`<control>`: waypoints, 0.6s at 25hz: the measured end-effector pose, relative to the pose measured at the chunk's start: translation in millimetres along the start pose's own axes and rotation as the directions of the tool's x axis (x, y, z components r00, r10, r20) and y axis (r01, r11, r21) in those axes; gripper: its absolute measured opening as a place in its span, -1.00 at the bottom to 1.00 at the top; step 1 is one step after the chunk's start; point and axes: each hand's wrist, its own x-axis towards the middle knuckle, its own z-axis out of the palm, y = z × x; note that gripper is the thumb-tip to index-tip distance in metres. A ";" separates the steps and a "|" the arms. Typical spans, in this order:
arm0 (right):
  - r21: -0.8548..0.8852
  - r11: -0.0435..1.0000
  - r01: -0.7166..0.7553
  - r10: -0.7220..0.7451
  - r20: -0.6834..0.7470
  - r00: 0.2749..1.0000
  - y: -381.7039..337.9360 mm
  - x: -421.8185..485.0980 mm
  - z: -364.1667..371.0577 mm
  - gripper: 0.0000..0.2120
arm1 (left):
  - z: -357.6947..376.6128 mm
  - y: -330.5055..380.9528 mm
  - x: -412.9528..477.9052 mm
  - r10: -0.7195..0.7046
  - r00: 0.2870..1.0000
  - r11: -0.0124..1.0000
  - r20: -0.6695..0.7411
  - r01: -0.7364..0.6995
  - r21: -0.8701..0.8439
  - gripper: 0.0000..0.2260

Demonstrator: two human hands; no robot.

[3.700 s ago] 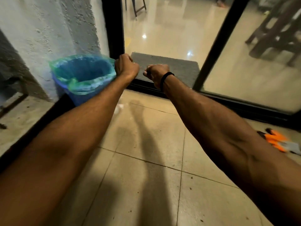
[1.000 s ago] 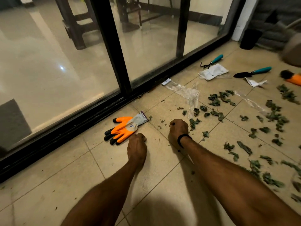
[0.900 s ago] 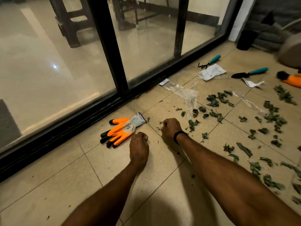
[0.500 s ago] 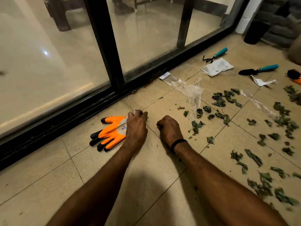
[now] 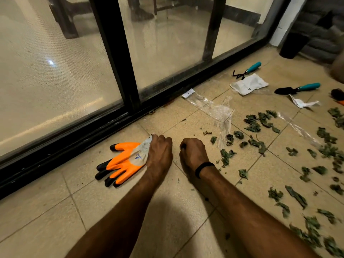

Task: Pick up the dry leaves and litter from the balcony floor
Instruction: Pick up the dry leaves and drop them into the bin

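- Head view: the left hand lies over the white cuff of a pair of orange gloves on the balcony floor. Its fingers are curled down onto the cuff and grip it.
- The gloves lie flat, their black fingertips pointing to the left, near the black track of the sliding door.
- The right hand, with a black wristband, is just beside the left one. Its fingers are curled into a fist, knuckles up, low over the tile; what is inside the fist is hidden.
- The dry leaves are scattered over the tiles to the right of the right hand, the nearest ones close to its knuckles, and more spread out to the lower right edge.
- A clear plastic wrapper lies between the door track and the leaves, and a clear strip lies among them.
- Farther off lie a white pouch, a torn paper scrap, a teal-handled hand rake and a teal-handled trowel.
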 end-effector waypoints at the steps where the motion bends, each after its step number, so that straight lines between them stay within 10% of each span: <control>1: 0.080 0.994 -0.069 0.070 -0.008 0.998 3.1 9.0 -3.5 -0.84 | 0.9 6.7 -4.9 -0.014 1.000 0.999 0.000 0.014 -0.039 -0.78; 7: 0.399 0.872 -0.284 0.333 -0.059 0.941 19.0 76.1 -25.9 -0.83 | 25.6 20.8 -40.7 -0.064 0.998 0.960 -0.011 0.059 -0.275 -0.71; 15: 0.148 0.978 -0.150 0.152 -0.004 0.988 11.5 123.8 -9.5 -0.83 | 33.4 19.7 -31.5 -0.148 0.988 0.936 -0.038 0.127 -0.328 -0.74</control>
